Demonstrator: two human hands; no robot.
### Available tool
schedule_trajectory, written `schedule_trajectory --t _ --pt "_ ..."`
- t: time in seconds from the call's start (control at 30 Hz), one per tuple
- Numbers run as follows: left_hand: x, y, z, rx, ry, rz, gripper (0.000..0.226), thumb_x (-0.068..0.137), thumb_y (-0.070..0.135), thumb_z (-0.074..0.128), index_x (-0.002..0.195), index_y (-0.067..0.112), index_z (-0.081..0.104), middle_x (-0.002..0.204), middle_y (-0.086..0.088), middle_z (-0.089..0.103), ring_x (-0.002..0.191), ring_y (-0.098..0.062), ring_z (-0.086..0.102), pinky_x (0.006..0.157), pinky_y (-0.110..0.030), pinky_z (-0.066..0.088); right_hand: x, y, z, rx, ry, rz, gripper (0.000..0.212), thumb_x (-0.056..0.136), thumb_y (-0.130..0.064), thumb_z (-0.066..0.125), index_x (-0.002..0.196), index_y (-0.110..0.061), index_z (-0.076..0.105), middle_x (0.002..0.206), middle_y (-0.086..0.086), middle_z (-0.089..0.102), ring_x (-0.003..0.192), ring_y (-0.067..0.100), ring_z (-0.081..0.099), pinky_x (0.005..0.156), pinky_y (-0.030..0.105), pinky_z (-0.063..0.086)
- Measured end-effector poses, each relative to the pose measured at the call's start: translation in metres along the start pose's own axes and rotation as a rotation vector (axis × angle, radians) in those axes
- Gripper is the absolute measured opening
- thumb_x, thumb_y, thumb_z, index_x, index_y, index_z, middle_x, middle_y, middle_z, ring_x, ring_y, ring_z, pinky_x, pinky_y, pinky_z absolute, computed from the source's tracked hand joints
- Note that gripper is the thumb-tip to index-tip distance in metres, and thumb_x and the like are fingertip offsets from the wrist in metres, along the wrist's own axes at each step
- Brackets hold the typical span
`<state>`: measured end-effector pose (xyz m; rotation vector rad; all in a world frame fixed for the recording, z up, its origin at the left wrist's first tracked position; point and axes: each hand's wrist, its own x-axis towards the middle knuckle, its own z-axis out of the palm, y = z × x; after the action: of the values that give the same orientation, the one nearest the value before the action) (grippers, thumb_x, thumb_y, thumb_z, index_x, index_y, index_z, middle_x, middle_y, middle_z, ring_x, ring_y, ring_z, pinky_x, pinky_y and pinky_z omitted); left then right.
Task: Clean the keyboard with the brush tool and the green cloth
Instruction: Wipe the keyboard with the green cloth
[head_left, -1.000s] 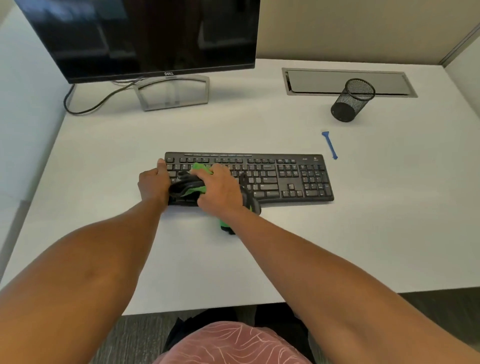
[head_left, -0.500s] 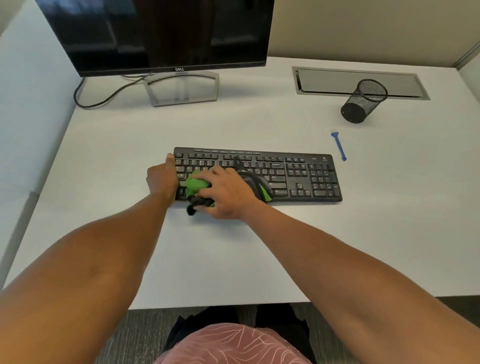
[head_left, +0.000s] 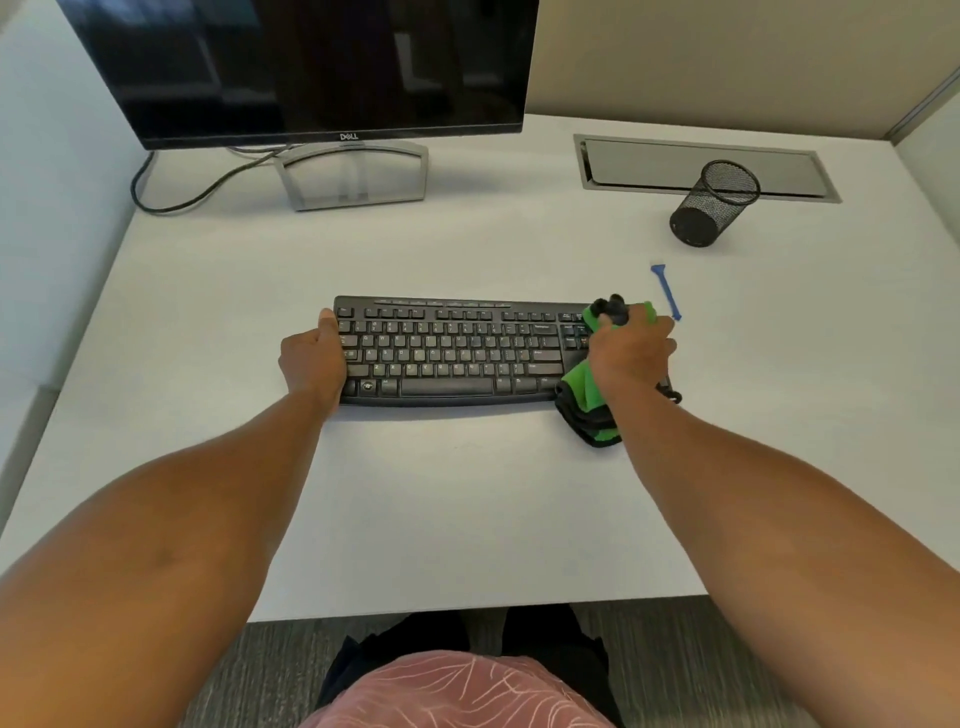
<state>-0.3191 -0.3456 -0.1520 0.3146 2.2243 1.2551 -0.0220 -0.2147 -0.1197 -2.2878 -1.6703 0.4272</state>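
A black keyboard (head_left: 452, 353) lies flat in the middle of the white desk (head_left: 467, 493). My left hand (head_left: 311, 358) grips its left end, thumb resting on the top left corner. My right hand (head_left: 631, 353) is closed on the green and black cloth (head_left: 589, 405), pressing it onto the keyboard's right end over the number pad. Part of the cloth hangs off the front right corner onto the desk. A slim blue brush tool (head_left: 666, 291) lies on the desk just beyond my right hand, apart from it.
A dark monitor (head_left: 311, 67) on a silver stand (head_left: 353, 176) is at the back left, its cable (head_left: 171, 197) looping on the desk. A black mesh cup (head_left: 714, 202) sits tilted at the back right by a metal cable hatch (head_left: 691, 166).
My right hand has swept the cloth from the left part of the keyboard across to its right end. My left hand has stayed on the left end.
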Motion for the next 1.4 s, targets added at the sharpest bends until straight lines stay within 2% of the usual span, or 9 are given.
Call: schedule_trajectory --t 0.23,0.37,0.5,0.67,0.8,0.9,1.17,1.3,1.4 --pt "0.000 -0.001 0.000 -0.008 0.001 0.024 0.051 0.103 0.042 0.049 0.061 0.014 0.040 0.062 -0.001 0.046 0.054 -0.013 0.041 0.038 -0.009 0.032 0.023 0.015 -0.008 0.141 0.083 0.254 0.052 0.097 -0.039 0.053 0.137 -0.012 0.035 0.136 0.014 0.043 0.122 0.034 0.043 0.091 0.046 0.044" --pt "0.003 -0.003 0.000 0.012 -0.001 0.031 0.053 0.103 0.043 0.048 0.059 0.015 0.038 0.061 -0.001 0.046 0.054 -0.013 0.039 0.043 -0.014 0.034 0.027 0.010 -0.005 0.174 0.071 0.273 0.050 0.092 -0.037 0.059 0.131 -0.011 0.040 0.133 0.011 0.051 0.121 0.033 0.045 0.093 0.044 0.043" --pt "0.006 -0.008 -0.001 -0.004 -0.029 0.044 0.054 0.102 0.048 0.048 0.060 0.014 0.042 0.063 -0.002 0.049 0.058 -0.017 0.042 0.055 -0.024 0.039 0.014 -0.019 0.007 0.129 0.018 0.060 0.041 0.085 -0.031 0.062 0.122 -0.019 0.052 0.120 0.005 0.059 0.112 0.030 0.048 0.086 0.039 0.045" --pt "0.008 -0.010 0.001 0.017 -0.011 0.069 0.050 0.102 0.049 0.047 0.069 0.011 0.046 0.066 -0.005 0.046 0.059 -0.017 0.038 0.052 -0.026 0.035 -0.036 -0.085 0.036 0.183 -0.205 -0.319 0.041 0.078 -0.034 0.072 0.116 -0.028 0.057 0.091 -0.010 0.064 0.088 0.018 0.062 0.073 0.029 0.052" --pt "0.008 -0.012 0.001 0.005 0.010 0.050 0.051 0.101 0.048 0.048 0.071 0.008 0.052 0.066 -0.005 0.052 0.059 -0.018 0.044 0.051 -0.023 0.039 -0.079 -0.132 0.047 0.141 -0.385 -0.640 0.047 0.082 -0.028 0.071 0.125 -0.021 0.052 0.098 -0.002 0.063 0.089 0.019 0.060 0.077 0.034 0.055" --pt "0.011 -0.013 -0.001 -0.014 0.034 0.039 0.052 0.100 0.050 0.048 0.071 0.008 0.056 0.068 -0.006 0.057 0.063 -0.020 0.049 0.060 -0.027 0.043 -0.073 -0.131 0.041 0.018 -0.303 -0.661 0.047 0.081 -0.023 0.068 0.123 -0.017 0.047 0.099 0.005 0.063 0.092 0.025 0.059 0.076 0.039 0.054" --pt "0.015 -0.018 0.006 -0.047 -0.003 0.058 0.052 0.100 0.051 0.047 0.068 0.010 0.050 0.068 -0.008 0.052 0.063 -0.019 0.045 0.061 -0.030 0.040 -0.030 -0.090 0.032 -0.132 -0.034 -0.370 0.037 0.086 -0.019 0.056 0.122 -0.019 0.047 0.106 0.009 0.059 0.100 0.029 0.049 0.075 0.037 0.046" --pt "0.014 -0.018 0.005 -0.051 -0.027 0.060 0.051 0.099 0.050 0.048 0.065 0.011 0.048 0.065 -0.008 0.050 0.060 -0.018 0.044 0.059 -0.030 0.039 -0.091 -0.141 0.059 0.034 -0.154 -0.562 0.034 0.085 -0.022 0.062 0.117 -0.022 0.052 0.102 0.002 0.062 0.091 0.022 0.047 0.071 0.031 0.041" --pt "0.014 -0.016 0.003 -0.057 -0.059 0.020 0.037 0.089 0.029 0.051 0.057 0.015 0.038 0.057 -0.003 0.041 0.057 -0.019 0.034 0.057 -0.031 0.031 -0.129 -0.164 0.069 0.115 -0.303 -0.801 0.038 0.086 -0.023 0.063 0.122 -0.019 0.051 0.105 0.005 0.061 0.098 0.027 0.049 0.073 0.035 0.044"
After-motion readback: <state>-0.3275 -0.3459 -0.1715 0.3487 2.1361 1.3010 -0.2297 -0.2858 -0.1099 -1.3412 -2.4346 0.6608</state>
